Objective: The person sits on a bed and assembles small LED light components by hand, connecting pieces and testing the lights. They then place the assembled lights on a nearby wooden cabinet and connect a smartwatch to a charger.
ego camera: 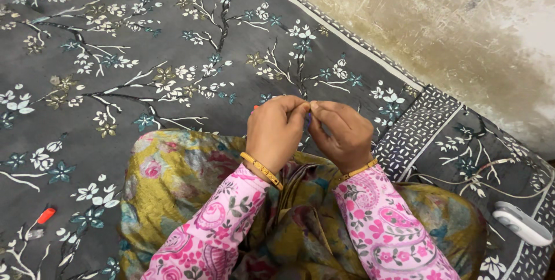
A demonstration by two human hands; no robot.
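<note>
A bed is covered by a grey sheet [173, 43] printed with white and teal blossom branches, and it fills most of the view. Its patterned border [416, 126] runs diagonally from the upper middle down to the right. Beyond that edge a stained, pale wall [462, 19] is seen at the upper right.

The two hands are held together above the lap, near the middle of the view. The left hand [274, 132] and the right hand [341, 135] are brought fingertip to fingertip, and both grips are pinched narrow at the point where they meet. Something small and dark [308, 119] is glimpsed between the fingertips, but what it is cannot be told, nor whether it is truly held. A gold bangle [261, 170] is worn on the left wrist. Pink paisley sleeves [381, 222] are seen on both forearms, and an olive floral cloth [173, 181] is spread over the knees beneath them.

Wide open sheet is left above and to the left of the hands. A small red-orange piece [46, 215] lies near the lower left edge, well apart from the hands. A white device [522, 223] lies on the sheet at the lower right, close to the bed's border, with a thin pale cord [462, 179] trailing nearby. Less room is left on the right side, where the bed's edge comes near the right knee.
</note>
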